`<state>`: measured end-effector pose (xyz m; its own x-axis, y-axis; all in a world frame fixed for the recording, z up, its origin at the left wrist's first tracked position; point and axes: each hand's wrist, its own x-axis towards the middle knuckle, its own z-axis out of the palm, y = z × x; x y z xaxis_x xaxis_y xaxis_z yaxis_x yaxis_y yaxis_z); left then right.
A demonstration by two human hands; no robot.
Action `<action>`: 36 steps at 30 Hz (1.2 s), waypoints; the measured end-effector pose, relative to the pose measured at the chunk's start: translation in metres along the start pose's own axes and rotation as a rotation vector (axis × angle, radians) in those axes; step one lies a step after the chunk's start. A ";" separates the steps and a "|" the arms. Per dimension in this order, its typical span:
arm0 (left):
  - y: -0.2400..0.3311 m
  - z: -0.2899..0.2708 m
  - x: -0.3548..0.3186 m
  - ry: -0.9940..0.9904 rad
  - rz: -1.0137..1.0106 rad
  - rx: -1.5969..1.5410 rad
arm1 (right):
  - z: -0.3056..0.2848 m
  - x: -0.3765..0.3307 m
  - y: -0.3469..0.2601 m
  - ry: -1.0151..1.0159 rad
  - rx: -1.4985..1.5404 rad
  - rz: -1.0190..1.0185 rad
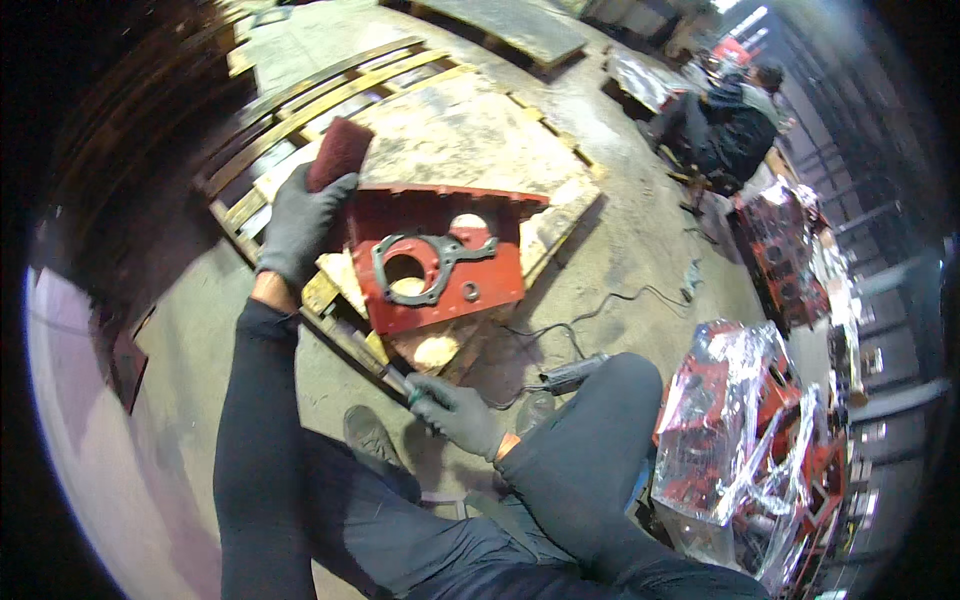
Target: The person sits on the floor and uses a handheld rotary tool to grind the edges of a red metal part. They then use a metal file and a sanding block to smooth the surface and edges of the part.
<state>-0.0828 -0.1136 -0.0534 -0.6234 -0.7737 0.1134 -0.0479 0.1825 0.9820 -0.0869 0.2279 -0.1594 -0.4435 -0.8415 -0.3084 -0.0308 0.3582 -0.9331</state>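
Note:
My left hand (300,225), in a grey glove, is closed on a maroon scouring pad (342,153) and raises it by the upper left corner of a red metal housing (495,268). The housing lies on a wooden pallet (470,125). A large round opening in its face is ringed by a dark, bare flange (432,296). Low at the pallet's near edge, my gloved right hand (460,415) is closed on a small hand tool (413,394) with a green part; the kind of its tip cannot be made out.
A black power tool (572,373) lies near my right knee, with a dark cable (600,308) running over the floor. Red castings in clear plastic wrap (715,420) stand at the right. Another person (725,130) crouches at the far right. A flat board (500,28) lies at the back.

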 end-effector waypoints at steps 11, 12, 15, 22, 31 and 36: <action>0.012 0.006 -0.003 -0.062 0.040 0.165 | -0.022 0.022 0.079 -0.002 -0.487 0.113; 0.005 0.006 0.000 -0.057 0.064 0.135 | -0.025 0.028 0.084 -0.002 -0.536 0.113; -0.004 0.006 0.003 -0.058 0.080 0.162 | -0.031 0.048 0.101 -0.039 -0.560 0.109; 0.002 0.021 0.002 -0.139 -0.016 0.095 | -0.052 0.083 0.153 -0.085 -0.713 0.201; -0.007 0.007 0.008 -0.081 0.018 0.202 | -0.026 0.077 0.117 -0.080 -0.719 0.196; -0.008 0.023 0.004 -0.098 0.001 0.161 | -0.023 0.069 0.145 0.119 -0.826 0.187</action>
<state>-0.1031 -0.1046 -0.0639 -0.6964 -0.7118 0.0914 -0.1663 0.2840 0.9443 -0.1427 0.2314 -0.3118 -0.5960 -0.7079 -0.3791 -0.5706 0.7055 -0.4202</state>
